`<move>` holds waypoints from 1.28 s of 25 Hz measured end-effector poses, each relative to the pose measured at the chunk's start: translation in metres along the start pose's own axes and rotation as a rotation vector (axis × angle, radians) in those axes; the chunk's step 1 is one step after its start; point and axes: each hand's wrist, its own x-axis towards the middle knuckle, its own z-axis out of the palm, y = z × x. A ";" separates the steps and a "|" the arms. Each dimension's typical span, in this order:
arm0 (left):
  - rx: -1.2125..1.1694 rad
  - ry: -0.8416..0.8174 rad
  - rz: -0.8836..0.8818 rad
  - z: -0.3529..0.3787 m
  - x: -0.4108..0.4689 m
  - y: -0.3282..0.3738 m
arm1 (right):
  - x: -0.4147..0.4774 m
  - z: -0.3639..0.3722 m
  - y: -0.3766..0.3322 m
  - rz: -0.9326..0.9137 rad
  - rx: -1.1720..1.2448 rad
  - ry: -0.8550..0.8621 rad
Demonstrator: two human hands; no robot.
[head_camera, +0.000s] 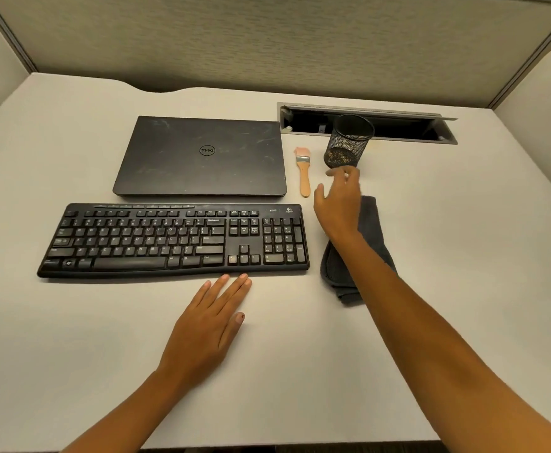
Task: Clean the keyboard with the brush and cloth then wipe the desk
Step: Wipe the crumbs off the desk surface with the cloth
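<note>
Office cubicle — fabric partition, desk, closed laptop

The surface is pale grey and plain. A black keyboard lies flat near the middle, its long side running along the front edge. Just behind it lies a closed black laptop. To the right of the laptop, a small brush with a wooden handle lies with its pink bristles pointing to the back edge. Beside the brush stands a black mesh cup. A dark folded cloth lies to the right of the keyboard. A long open slot is set into the surface near the back edge. The left hand rests flat on the surface, in front of the keyboard, with its fingers touching the keyboard's front edge.
</note>
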 end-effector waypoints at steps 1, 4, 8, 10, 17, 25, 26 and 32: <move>0.004 -0.003 0.001 0.000 0.000 0.000 | 0.014 0.007 -0.005 0.018 0.022 -0.064; 0.012 -0.012 -0.006 0.000 0.000 0.001 | 0.051 0.029 -0.016 0.114 -0.055 -0.258; 0.017 -0.013 -0.013 0.000 0.000 0.001 | 0.065 0.044 -0.025 0.131 -0.168 -0.391; 0.018 -0.014 -0.014 0.001 -0.001 0.002 | 0.067 0.044 -0.027 0.134 -0.177 -0.391; 0.022 -0.019 -0.019 0.001 -0.001 0.002 | 0.070 0.030 -0.029 0.191 -0.217 -0.492; 0.032 -0.025 -0.014 0.000 -0.001 0.001 | 0.096 -0.009 -0.030 -0.154 0.198 -0.035; 0.029 -0.025 -0.015 0.000 -0.002 0.001 | 0.105 -0.019 -0.031 -0.140 0.274 0.033; 0.019 -0.020 -0.014 0.000 -0.002 0.002 | 0.150 -0.053 -0.015 0.220 0.231 0.090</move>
